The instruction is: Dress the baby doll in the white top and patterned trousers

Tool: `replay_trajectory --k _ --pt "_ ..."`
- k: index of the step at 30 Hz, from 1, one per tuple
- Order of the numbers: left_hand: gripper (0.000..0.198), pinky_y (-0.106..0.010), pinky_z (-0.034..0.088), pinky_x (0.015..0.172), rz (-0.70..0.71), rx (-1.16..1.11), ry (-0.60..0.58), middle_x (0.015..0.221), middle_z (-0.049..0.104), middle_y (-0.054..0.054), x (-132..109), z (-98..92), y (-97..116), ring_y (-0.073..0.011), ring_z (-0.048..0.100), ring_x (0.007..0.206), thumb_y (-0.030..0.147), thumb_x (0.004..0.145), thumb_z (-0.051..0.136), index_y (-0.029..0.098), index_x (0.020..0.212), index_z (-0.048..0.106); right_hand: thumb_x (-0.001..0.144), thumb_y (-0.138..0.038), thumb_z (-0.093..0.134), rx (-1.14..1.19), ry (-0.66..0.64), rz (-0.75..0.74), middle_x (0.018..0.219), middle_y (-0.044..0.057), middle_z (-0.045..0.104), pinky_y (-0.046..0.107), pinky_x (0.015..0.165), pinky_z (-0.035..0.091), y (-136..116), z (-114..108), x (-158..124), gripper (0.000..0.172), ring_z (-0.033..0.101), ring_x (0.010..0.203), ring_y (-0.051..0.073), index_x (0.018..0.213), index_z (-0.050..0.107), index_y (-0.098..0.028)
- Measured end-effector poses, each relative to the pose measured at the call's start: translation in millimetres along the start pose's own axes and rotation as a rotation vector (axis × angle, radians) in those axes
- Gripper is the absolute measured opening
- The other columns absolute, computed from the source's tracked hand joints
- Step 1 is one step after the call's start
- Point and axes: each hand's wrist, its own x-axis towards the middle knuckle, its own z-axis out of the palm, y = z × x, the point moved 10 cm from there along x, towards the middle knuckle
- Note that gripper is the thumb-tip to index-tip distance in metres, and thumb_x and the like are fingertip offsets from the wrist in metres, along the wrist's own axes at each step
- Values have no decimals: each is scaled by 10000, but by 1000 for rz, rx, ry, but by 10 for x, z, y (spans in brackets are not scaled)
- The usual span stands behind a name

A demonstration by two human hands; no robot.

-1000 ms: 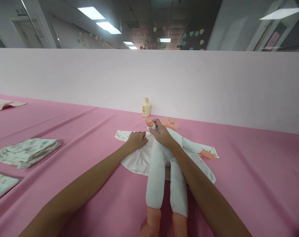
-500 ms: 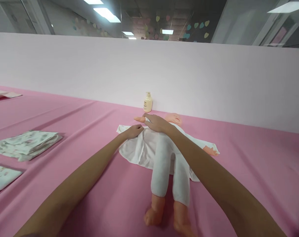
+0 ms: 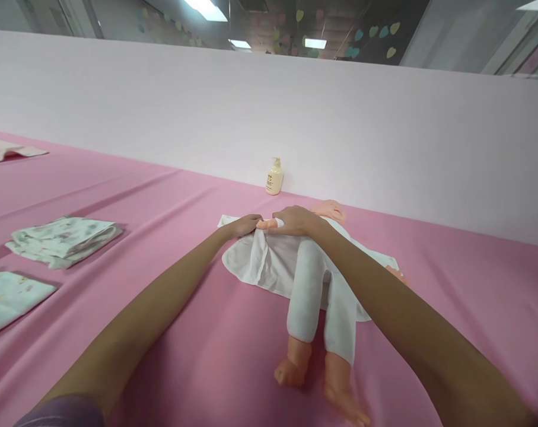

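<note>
Gripping a doll [image 3: 304,290] by a sleeved forearm with the right hand [image 3: 295,220], nearer than the pump bottle [image 3: 274,178] and right of it.
Covering much of the torso and other arm with the right forearm [image 3: 384,308]; curling the left hand [image 3: 245,226] beside the doll's fingers, with its own fingertips hidden and any pinch impossible to tell. Made of padded white fabric with smooth, rubbery-looking feet [image 3: 292,369], over a creased white garment [image 3: 244,261]. Laid lengthwise away from the bottle on rippled pink cloth [image 3: 197,332], with head [image 3: 331,210] nearest.
</note>
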Motion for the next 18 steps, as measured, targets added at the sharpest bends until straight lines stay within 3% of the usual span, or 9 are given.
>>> replay_trajectory --k 5,11,15,18 --pt "241 -249 373 527 0 -23 -2 760 538 14 -2 0 16 -145 465 618 449 906 627 224 839 579 952 -802 484 -59 -49 39 1082 123 809 384 812 477 67 161 20 632 734 1001 341 1027 765 -242" --pt "249 -254 353 527 17 7 25 752 517 15 -7 -23 68 -145 450 621 434 903 620 218 805 545 985 -713 530 -123 -1 97 1108 169 812 413 913 484 62 305 207 572 745 1055 351 972 785 -200" --pt "244 -259 357 540 32 49 48 742 520 9 30 -32 105 -147 459 630 410 896 624 212 774 550 952 -627 641 -104 60 116 1159 205 794 438 955 487 70 305 251 498 731 1092 374 1064 777 -161" --pt "225 -263 347 541 33 88 76 741 535 6 67 -38 117 -150 469 631 387 887 631 212 767 558 958 -619 629 -50 93 89 1224 169 778 413 944 511 107 248 145 496 720 1103 341 1140 751 -174"
